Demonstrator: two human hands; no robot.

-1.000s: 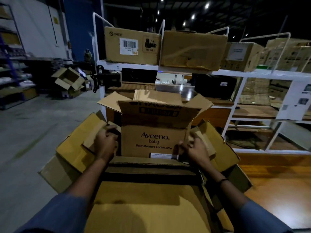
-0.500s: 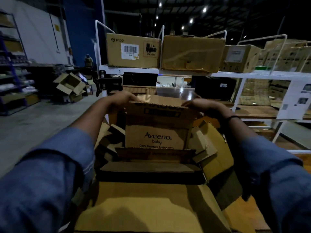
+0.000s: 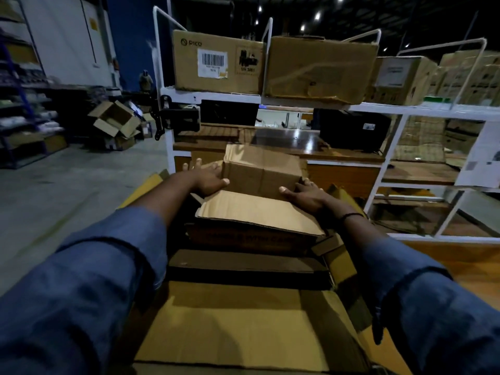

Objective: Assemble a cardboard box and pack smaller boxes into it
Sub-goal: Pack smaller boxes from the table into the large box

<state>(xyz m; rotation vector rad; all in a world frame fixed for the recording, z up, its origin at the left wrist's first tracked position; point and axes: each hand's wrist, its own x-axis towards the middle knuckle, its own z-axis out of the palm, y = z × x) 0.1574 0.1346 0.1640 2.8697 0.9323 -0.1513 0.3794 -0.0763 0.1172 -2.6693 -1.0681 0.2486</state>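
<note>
Box (image 3: 261, 171), top edges folded; floor (image 3: 67, 190) leftward

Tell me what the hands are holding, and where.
Left hand and right hand press flat on the top flaps of the cardboard box, one at each side; neither plainly grips it.

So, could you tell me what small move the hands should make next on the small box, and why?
Probably press the near flap down flat with both palms. The left hand and right hand rest at either side of the small box, and that flap seems to jut toward the camera with its edge lifted, so the top does not look fully shut.
</note>
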